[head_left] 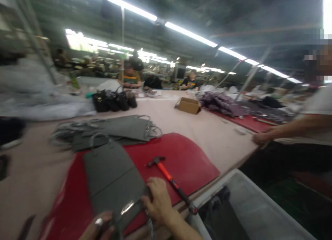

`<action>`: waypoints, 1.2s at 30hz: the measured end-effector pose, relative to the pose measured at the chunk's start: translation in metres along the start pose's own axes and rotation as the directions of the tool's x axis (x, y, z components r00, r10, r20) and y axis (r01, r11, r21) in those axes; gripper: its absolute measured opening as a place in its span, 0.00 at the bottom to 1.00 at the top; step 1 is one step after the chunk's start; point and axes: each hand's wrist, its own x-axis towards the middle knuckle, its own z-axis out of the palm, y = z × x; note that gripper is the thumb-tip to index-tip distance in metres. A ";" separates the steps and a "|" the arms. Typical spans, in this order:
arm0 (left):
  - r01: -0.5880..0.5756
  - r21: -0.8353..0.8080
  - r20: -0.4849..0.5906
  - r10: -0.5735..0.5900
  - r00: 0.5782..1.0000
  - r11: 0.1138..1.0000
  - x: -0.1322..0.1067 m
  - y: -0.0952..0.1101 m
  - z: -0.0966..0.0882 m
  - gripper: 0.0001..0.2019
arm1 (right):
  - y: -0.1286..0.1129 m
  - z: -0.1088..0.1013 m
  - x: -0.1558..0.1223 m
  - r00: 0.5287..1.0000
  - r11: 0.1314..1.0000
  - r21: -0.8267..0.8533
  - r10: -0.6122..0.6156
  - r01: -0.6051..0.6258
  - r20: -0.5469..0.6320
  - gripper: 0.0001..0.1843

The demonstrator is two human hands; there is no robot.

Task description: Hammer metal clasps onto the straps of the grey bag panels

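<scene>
A flat grey leather bag panel (111, 174) lies on a red cutting mat (181, 160), with a crease across it and a shiny metal fitting (127, 208) near its lower end. My right hand (158, 198) grips the panel's right edge. My left hand (97, 227) sits at the bottom edge of the view, partly cut off, close to the panel's near end; its hold is hard to tell. An orange-handled claw hammer (166, 172) lies on the mat just beyond my right hand. Further up, a stack of grey bag pieces with loop handles (103, 133) rests on the table.
The long pale worktable (215, 140) holds a cardboard box (188, 105), a row of black bags (114, 101) and purple fabric (215, 103). A co-worker's hand (261, 138) rests on the table edge at right. A white bin (251, 205) stands lower right.
</scene>
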 end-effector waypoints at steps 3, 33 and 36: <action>0.118 0.058 -0.009 -0.117 0.993 0.991 -0.035 -0.004 -0.012 0.07 | 0.000 0.016 0.002 0.979 0.979 0.037 0.197 -0.199 0.047 0.13; 0.464 -0.619 -0.179 -0.689 0.702 0.634 -0.037 0.003 -0.026 0.17 | -0.006 0.008 0.015 0.552 0.113 0.547 0.314 -0.829 0.772 0.15; 0.414 -0.622 -0.177 -0.635 0.752 0.665 -0.026 0.008 -0.023 0.15 | -0.008 0.009 0.013 0.564 0.114 0.559 0.312 -0.821 0.764 0.14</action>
